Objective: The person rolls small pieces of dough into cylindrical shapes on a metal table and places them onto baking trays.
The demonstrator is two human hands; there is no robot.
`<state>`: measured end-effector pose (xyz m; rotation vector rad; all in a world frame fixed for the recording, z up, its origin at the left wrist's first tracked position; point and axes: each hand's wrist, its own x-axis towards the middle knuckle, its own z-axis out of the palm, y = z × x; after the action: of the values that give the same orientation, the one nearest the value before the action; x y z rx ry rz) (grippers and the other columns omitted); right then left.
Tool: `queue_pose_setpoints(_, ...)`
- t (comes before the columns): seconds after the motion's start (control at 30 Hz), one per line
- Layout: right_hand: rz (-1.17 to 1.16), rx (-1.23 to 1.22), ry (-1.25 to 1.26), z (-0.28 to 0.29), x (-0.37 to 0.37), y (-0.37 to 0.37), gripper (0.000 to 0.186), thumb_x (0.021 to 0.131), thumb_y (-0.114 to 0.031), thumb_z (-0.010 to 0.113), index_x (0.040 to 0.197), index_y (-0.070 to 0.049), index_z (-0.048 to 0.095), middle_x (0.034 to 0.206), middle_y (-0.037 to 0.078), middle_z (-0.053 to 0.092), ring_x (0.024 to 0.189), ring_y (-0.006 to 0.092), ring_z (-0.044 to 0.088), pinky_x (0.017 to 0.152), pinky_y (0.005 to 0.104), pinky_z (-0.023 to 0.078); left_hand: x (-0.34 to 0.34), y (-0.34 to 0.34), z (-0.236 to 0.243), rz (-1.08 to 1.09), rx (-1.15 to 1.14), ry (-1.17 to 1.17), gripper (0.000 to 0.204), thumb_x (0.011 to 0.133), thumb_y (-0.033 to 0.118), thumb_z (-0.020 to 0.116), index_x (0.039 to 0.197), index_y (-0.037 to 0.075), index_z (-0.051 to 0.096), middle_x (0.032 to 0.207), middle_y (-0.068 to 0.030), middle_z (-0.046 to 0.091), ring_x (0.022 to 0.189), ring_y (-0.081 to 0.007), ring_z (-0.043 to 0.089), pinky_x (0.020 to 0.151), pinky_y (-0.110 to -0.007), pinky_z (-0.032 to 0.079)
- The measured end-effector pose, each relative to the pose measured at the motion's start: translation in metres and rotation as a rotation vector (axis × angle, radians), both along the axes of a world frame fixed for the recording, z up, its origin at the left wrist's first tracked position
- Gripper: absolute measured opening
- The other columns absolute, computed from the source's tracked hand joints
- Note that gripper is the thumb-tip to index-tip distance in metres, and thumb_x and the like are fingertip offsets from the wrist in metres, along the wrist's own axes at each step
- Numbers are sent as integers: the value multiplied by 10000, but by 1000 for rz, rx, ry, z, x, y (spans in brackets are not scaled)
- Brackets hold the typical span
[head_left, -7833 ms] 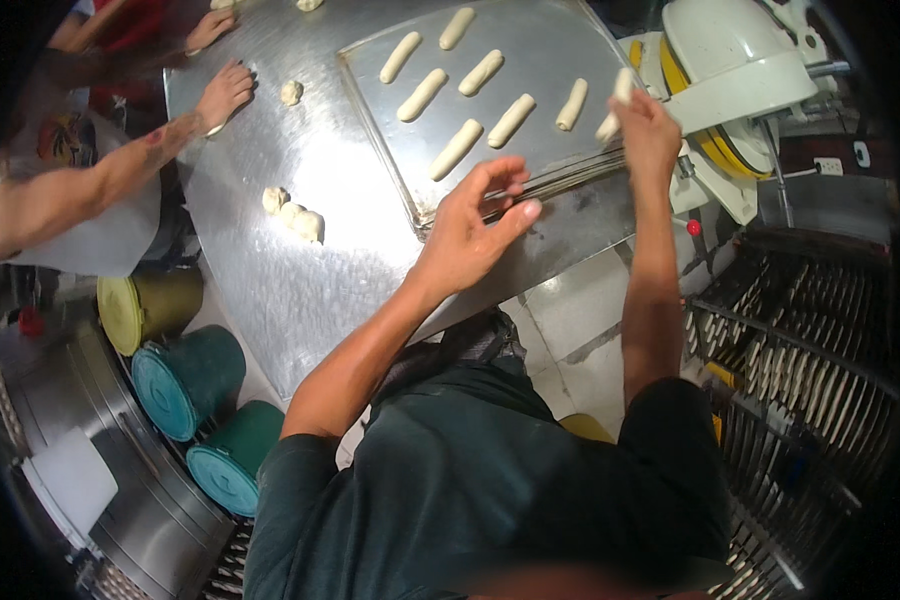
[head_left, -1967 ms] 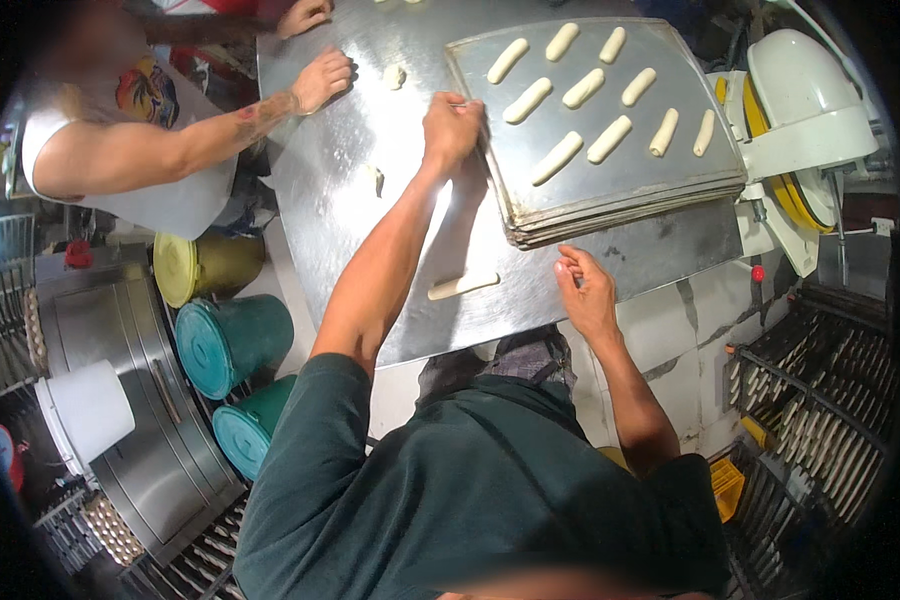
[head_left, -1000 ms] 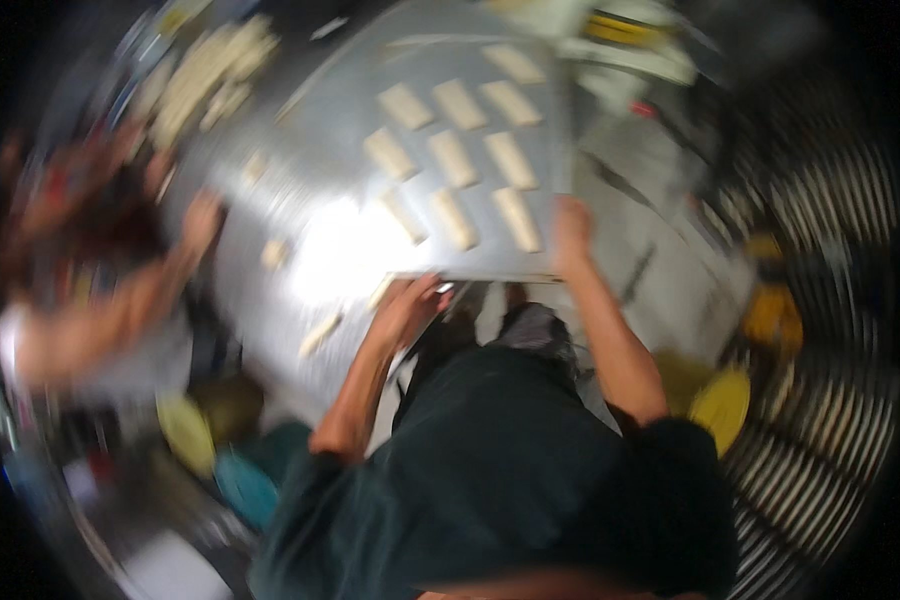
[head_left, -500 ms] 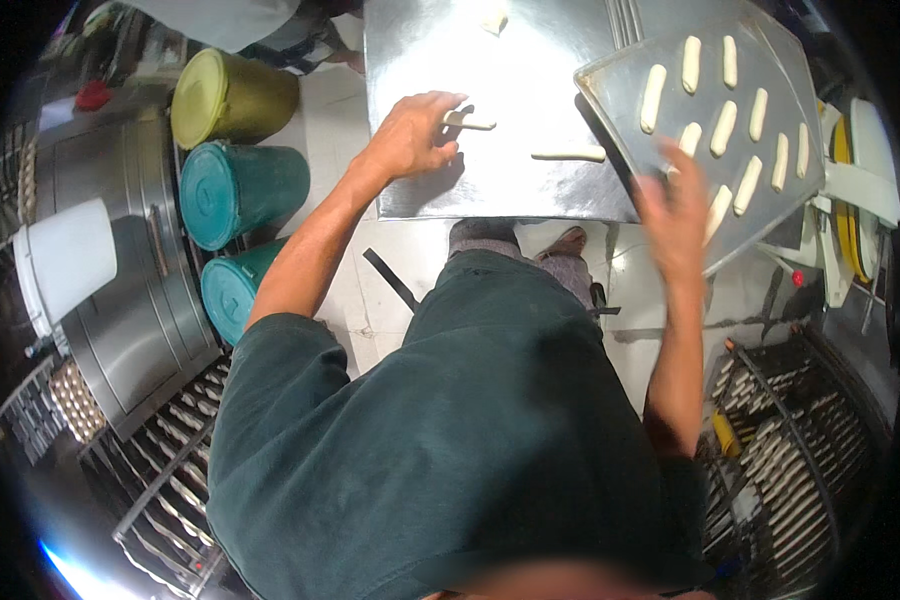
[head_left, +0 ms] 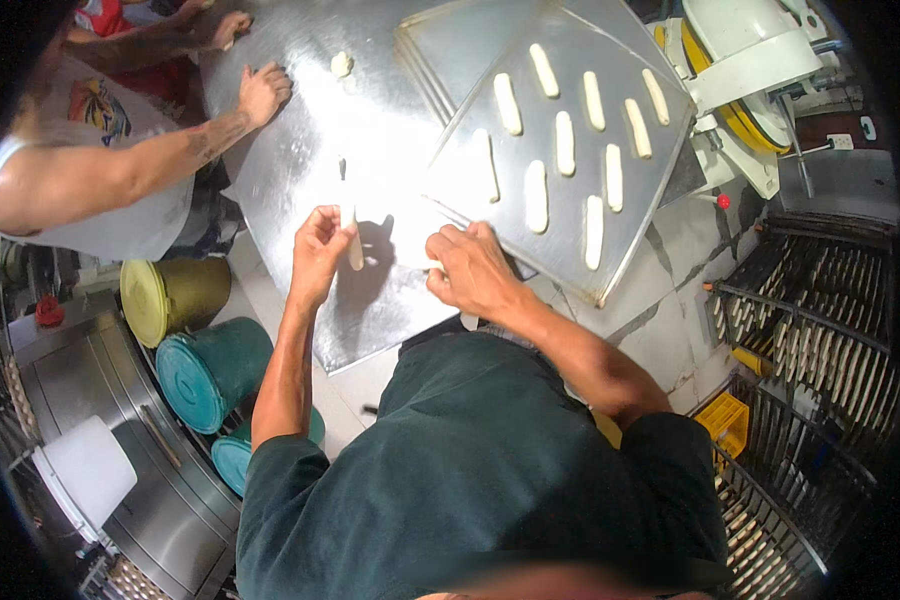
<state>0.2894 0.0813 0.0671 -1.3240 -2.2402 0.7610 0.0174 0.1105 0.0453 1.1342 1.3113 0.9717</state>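
Observation:
My left hand (head_left: 320,250) is closed in a pinch above the metal table (head_left: 300,130). It holds a slim pale stick (head_left: 356,252) that pokes out above and below the fingers; its upper end looks narrow and dark, and I cannot tell its exact kind. Low over the table's near part, my right hand (head_left: 468,268) has its fingers curled round a dough strip (head_left: 436,266), of which only a small pale bit shows. Just beyond that hand lies a metal tray (head_left: 510,235) with several pale dough strips (head_left: 565,143) in loose rows.
A small dough lump (head_left: 342,64) sits farther up the table. Another person's hand (head_left: 264,94) rests at its left edge. Lidded buckets (head_left: 198,372) stand at the left. A white machine (head_left: 740,70) is beyond the tray, and racks of dough strips (head_left: 820,340) stand at the right.
The view has turned, bringing another person's arms into sight. My right hand has come from the tray's edge back to the table and closed on the dough strip; my left still holds the stick.

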Motion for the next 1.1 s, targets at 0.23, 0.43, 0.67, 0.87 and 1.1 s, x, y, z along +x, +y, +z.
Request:
queue_pose_setpoints(0.23,-389,-356,895,32,125,99,186,861,-137,730,979,-31,634,792,59,673,745,125,642,687,316,526,179,167,69,-90,237,-95,579,946,117,722,1458,12,471,952,-53,651,838,-115,596,738,-270,502)
queue_pose_setpoints(0.43,-772,55,189,47,221,246,330,849,-211,757,1058,28,669,951,204,737,863,295,729,790,393,568,337,315,52,-184,244,77,699,857,230,813,1470,42,535,1008,-186,740,880,-231,736,777,-345,591)
queue_pose_setpoints(0.67,-735,52,-76,-6,247,281,415,843,-251,766,1107,59,680,1084,304,720,1037,461,705,950,502,545,363,356,-1,-381,345,784,800,733,433,856,1412,82,622,1196,-232,733,1053,-363,735,930,-404,577)
queue_pose_setpoints(0.87,-756,32,13,8,248,266,481,856,-267,773,1215,34,663,1139,267,724,1050,420,711,937,465,551,362,358,-4,-331,487,772,849,692,402,876,1428,73,608,1145,-229,740,1065,-346,720,947,-401,574)
queue_pose_setpoints(1.1,-952,57,213,10,253,129,495,890,-225,800,1283,20,625,1137,189,721,944,253,716,835,365,579,337,337,-1,-366,439,787,897,703,461,884,1450,69,581,1269,-234,670,1196,-366,648,1014,-431,536)
